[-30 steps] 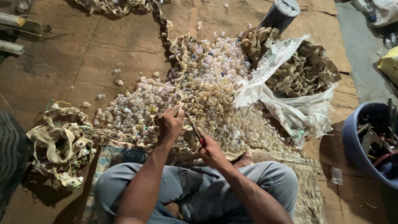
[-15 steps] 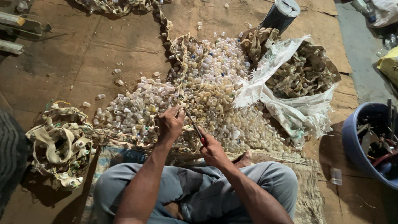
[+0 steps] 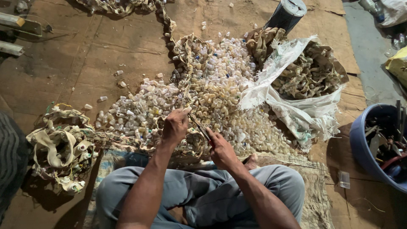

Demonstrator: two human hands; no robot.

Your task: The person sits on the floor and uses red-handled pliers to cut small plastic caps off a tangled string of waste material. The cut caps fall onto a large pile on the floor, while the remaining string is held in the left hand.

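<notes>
Hundreds of small translucent plastic caps (image 3: 220, 101) form my landmark heap. Left of it sits a coiled beige strap bundle (image 3: 63, 146), apparently feeding the work. At the heap's near edge my left hand (image 3: 175, 126) pinches the strap taut, and my right hand (image 3: 221, 149) grips a slim red-handled blade (image 3: 200, 128) angled toward it. Right of the heap, a white woven sack (image 3: 296, 101) collects stripped strap.

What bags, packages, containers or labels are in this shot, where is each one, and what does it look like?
White woven sack: right of the pile of small plastic caps, open, slumped, frayed, holding tan scraps.
Dark round can: top centre-right, cylinder with pale lid.
Blue tub: right edge, round, holding dark scrap.
Yellow bag: far right edge, partly cut off.
No readable labels, signs or screens in view.
</notes>
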